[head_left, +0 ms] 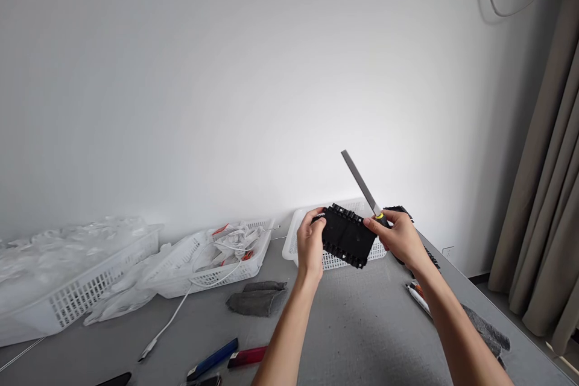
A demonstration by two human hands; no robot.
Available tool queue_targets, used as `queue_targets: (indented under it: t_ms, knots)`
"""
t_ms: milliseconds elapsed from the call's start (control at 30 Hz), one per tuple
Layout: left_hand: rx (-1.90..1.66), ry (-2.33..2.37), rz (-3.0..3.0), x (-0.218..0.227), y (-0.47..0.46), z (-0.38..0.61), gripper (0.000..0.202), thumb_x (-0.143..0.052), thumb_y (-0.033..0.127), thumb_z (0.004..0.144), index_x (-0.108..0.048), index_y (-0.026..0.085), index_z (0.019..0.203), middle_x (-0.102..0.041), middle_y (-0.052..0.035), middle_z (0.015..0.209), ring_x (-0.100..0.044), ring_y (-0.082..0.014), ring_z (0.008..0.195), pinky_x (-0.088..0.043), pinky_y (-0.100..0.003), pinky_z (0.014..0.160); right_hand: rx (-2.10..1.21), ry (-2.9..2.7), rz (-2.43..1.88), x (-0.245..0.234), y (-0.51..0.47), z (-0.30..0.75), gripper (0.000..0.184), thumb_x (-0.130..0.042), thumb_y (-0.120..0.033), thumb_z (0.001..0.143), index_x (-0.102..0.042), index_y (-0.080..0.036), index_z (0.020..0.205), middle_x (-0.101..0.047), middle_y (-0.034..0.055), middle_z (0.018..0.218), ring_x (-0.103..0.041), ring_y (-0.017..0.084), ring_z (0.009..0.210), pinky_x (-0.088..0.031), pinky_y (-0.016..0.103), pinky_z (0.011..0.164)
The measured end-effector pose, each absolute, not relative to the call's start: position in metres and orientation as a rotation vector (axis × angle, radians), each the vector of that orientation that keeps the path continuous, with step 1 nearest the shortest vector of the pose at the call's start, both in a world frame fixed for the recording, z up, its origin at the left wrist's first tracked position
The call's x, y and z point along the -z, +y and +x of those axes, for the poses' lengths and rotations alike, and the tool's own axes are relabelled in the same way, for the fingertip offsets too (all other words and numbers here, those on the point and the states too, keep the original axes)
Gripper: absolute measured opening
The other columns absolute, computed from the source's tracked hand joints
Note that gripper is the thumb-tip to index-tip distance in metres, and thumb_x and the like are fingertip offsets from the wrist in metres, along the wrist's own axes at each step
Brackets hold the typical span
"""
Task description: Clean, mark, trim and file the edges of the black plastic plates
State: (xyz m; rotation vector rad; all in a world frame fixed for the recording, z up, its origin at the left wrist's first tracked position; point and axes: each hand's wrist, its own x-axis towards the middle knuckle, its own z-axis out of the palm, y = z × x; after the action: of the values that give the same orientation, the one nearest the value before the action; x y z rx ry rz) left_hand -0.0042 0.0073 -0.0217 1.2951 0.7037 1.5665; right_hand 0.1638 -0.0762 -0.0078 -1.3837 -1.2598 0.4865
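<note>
A person stands at a gray table [362, 325] and holds something up in front of a white wall. The left hand [311, 247] grips the left end of a flat black part [347, 235] with little bumps along its long edges. The fingers of that hand are curled tight around the end of it. The right hand [400, 238] holds the right side of the same black part, and its fingers are also closed around a metal file [360, 184] with a yellow ring near the handle. The file's gray blade sticks up and leans to the left, above the black part. The black part is up in the air, over the table and just in front of a white basket [307, 226] by the wall. Two more white baskets sit far to the left. One [212, 277] has white cables and bags in it, and the other [76, 295] holds clear plastic bags. A folded gray cloth [257, 298] lies on the table near the left arm. Closer to the front edge lie a blue tool [212, 360] and a red one [246, 356], side by side. A brown curtain [547, 205] hangs on the right.
</note>
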Motion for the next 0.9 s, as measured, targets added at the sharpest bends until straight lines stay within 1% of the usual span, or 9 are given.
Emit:
queue_targets:
  t_ms: [67, 167, 300, 367, 433, 533, 667, 767, 900]
  knots:
    - [-1.402, 0.691, 1.456, 0.021, 0.008, -0.008, 0.03, -0.065, 0.04, 0.079, -0.069, 0.018, 0.099, -0.071, -0.005, 0.092, -0.063, -0.0195, 0.084, -0.045, -0.025, 0.067, -0.457, -1.239, -1.382, 0.008, -0.076, 0.169, 0.046, -0.064, -0.063, 0.076, -0.06, -0.017, 0.07, -0.041, -0.0051, 0.049, -0.031, 0.01, 0.046, -0.025, 0.026, 0.047]
    - [-1.25, 0.642, 1.549, 0.022, 0.007, -0.009, 0.036, -0.068, 0.047, 0.079, -0.071, 0.016, 0.097, -0.071, -0.0071, 0.089, -0.064, -0.0214, 0.083, -0.046, -0.026, 0.066, -0.445, -1.21, -1.373, 0.008, -0.076, 0.174, 0.046, -0.065, -0.063, 0.076, -0.063, -0.017, 0.076, -0.041, -0.0049, 0.052, -0.032, 0.01, 0.047, -0.026, 0.025, 0.047]
    - [-1.372, 0.641, 1.435, 0.026, 0.009, -0.007, 0.044, -0.075, 0.052, 0.072, -0.071, 0.015, 0.095, -0.072, -0.0087, 0.089, -0.066, -0.0239, 0.088, -0.05, -0.029, 0.074, -0.423, -1.175, -1.361, 0.007, -0.075, 0.179, 0.053, -0.064, -0.066, 0.075, -0.068, -0.015, 0.09, -0.046, -0.0029, 0.058, -0.038, 0.011, 0.05, -0.033, 0.026, 0.048]
    - [-1.415, 0.662, 1.388, 0.027, 0.01, -0.007, 0.047, -0.076, 0.054, 0.07, -0.07, 0.015, 0.098, -0.072, -0.0084, 0.089, -0.066, -0.0236, 0.088, -0.051, -0.03, 0.076, -0.437, -1.173, -1.372, 0.007, -0.075, 0.181, 0.055, -0.066, -0.066, 0.073, -0.068, -0.015, 0.094, -0.045, -0.0035, 0.057, -0.038, 0.011, 0.049, -0.034, 0.026, 0.049]
    - [-1.407, 0.693, 1.355, 0.026, 0.01, -0.008, 0.049, -0.075, 0.055, 0.072, -0.069, 0.017, 0.102, -0.072, -0.0079, 0.091, -0.066, -0.0227, 0.088, -0.051, -0.031, 0.077, -0.484, -1.168, -1.375, 0.009, -0.073, 0.182, 0.053, -0.068, -0.064, 0.072, -0.068, -0.015, 0.093, -0.042, -0.0052, 0.052, -0.036, 0.011, 0.047, -0.032, 0.026, 0.048]
    - [-1.327, 0.683, 1.361, 0.023, 0.006, -0.009, 0.045, -0.072, 0.053, 0.075, -0.067, 0.019, 0.105, -0.073, -0.0078, 0.095, -0.067, -0.0218, 0.087, -0.052, -0.032, 0.079, -0.531, -1.14, -1.327, 0.011, -0.07, 0.18, 0.047, -0.071, -0.06, 0.071, -0.065, -0.015, 0.083, -0.04, -0.0063, 0.048, -0.034, 0.01, 0.045, -0.031, 0.026, 0.046]
    - [-1.158, 0.561, 1.49, 0.021, -0.001, -0.005, 0.046, -0.075, 0.046, 0.076, -0.067, 0.017, 0.111, -0.073, -0.0108, 0.097, -0.068, -0.0255, 0.094, -0.052, -0.035, 0.084, -0.53, -1.152, -1.265, 0.01, -0.071, 0.177, 0.044, -0.07, -0.06, 0.071, -0.062, -0.016, 0.076, -0.041, -0.0057, 0.05, -0.035, 0.01, 0.046, -0.031, 0.026, 0.046]
    - [-1.128, 0.571, 1.484, 0.024, -0.001, -0.001, 0.049, -0.076, 0.045, 0.075, -0.066, 0.017, 0.114, -0.074, -0.0114, 0.095, -0.069, -0.0271, 0.094, -0.052, -0.038, 0.086, -0.498, -1.187, -1.287, 0.008, -0.073, 0.179, 0.047, -0.068, -0.062, 0.072, -0.064, -0.016, 0.078, -0.042, -0.0053, 0.051, -0.035, 0.01, 0.046, -0.031, 0.027, 0.047]
    - [-1.22, 0.659, 1.411, 0.028, 0.006, -0.003, 0.053, -0.075, 0.046, 0.076, -0.062, 0.019, 0.12, -0.073, -0.0099, 0.097, -0.068, -0.0266, 0.098, -0.051, -0.039, 0.089, -0.396, -1.171, -1.379, 0.009, -0.073, 0.184, 0.052, -0.067, -0.065, 0.072, -0.069, -0.016, 0.09, -0.043, -0.0049, 0.052, -0.036, 0.011, 0.047, -0.029, 0.026, 0.048]
